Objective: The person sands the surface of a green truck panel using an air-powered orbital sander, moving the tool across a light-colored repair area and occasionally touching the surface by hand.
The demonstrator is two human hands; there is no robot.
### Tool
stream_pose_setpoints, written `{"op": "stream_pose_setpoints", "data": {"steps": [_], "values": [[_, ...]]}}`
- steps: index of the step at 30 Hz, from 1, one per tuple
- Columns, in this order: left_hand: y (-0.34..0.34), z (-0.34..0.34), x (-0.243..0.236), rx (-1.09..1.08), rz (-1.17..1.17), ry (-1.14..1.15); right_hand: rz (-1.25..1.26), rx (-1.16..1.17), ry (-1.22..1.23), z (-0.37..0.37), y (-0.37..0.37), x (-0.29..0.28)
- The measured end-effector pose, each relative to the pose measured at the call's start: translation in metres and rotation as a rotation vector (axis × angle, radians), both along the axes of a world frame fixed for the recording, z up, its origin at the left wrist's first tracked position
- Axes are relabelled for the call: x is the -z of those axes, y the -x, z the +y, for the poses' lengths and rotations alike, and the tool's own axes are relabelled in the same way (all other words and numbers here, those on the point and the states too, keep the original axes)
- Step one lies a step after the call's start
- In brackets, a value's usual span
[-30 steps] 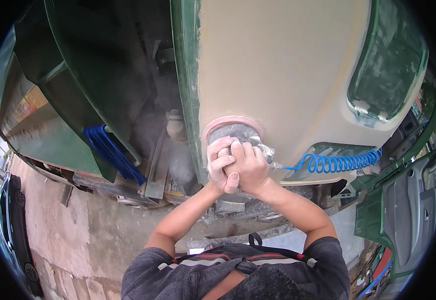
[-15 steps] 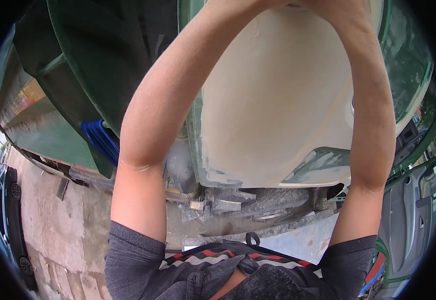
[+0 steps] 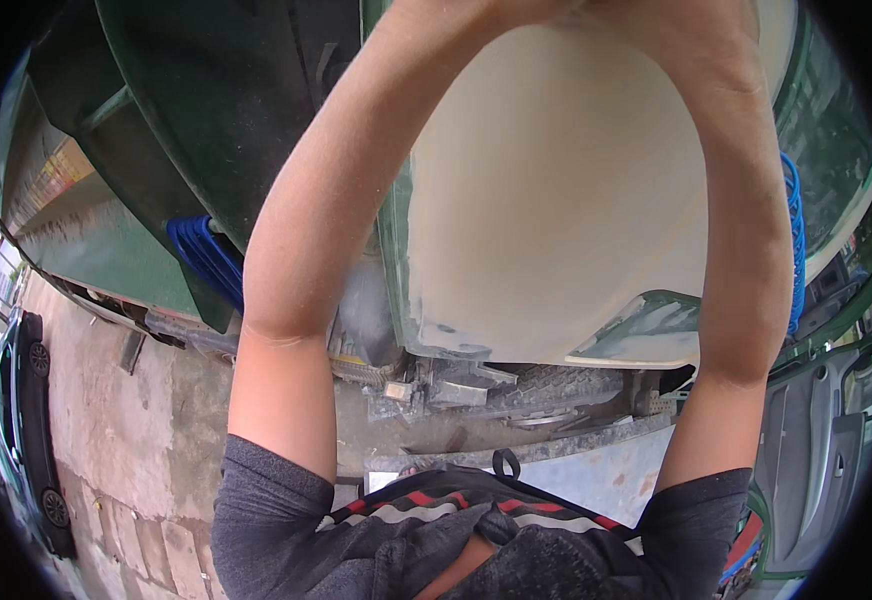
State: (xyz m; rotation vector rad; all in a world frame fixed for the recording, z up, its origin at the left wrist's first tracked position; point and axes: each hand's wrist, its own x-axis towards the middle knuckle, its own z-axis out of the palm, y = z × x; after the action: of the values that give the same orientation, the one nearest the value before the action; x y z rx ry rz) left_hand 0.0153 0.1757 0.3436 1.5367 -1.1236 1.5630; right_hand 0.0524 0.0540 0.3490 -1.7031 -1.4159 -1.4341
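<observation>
Both my arms reach up to the far edge of the view, over a large curved vehicle panel coated in smooth cream-coloured filler. Green paint shows along its borders and in a patch at its lower right. My left hand and my right hand come close together at the upper end of the panel. The frame's edge cuts off their fingers, so whatever they hold or press on is hidden. Beside my right forearm hangs a blue coiled hose; its ends are out of sight.
Dark green bodywork with a bundle of blue cloth or straps stands at left. Below the panel are dusty metal parts. A grey door lining is at right, a parked car at far left on concrete ground.
The blue coiled hose has come into view by my right forearm. My hands have moved slightly upward, further out of view. A faint dusty streak on the panel's upper left no longer shows.
</observation>
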Motion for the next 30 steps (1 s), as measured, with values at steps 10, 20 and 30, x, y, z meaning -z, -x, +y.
{"op": "stream_pose_setpoints", "data": {"steps": [10, 20, 30], "values": [[0.028, -0.022, 0.224, -0.225, 0.102, 0.118, -0.015, 0.143, -0.068, -0.009, 0.029, 0.203], [0.053, -0.035, 0.351, -0.35, 0.247, 0.232, -0.015, 0.101, 0.147, -0.021, 0.041, 0.312], [0.03, 0.004, 0.11, -0.181, 0.007, 0.195, -0.079, 0.043, 0.042, 0.014, 0.034, 0.089]]}}
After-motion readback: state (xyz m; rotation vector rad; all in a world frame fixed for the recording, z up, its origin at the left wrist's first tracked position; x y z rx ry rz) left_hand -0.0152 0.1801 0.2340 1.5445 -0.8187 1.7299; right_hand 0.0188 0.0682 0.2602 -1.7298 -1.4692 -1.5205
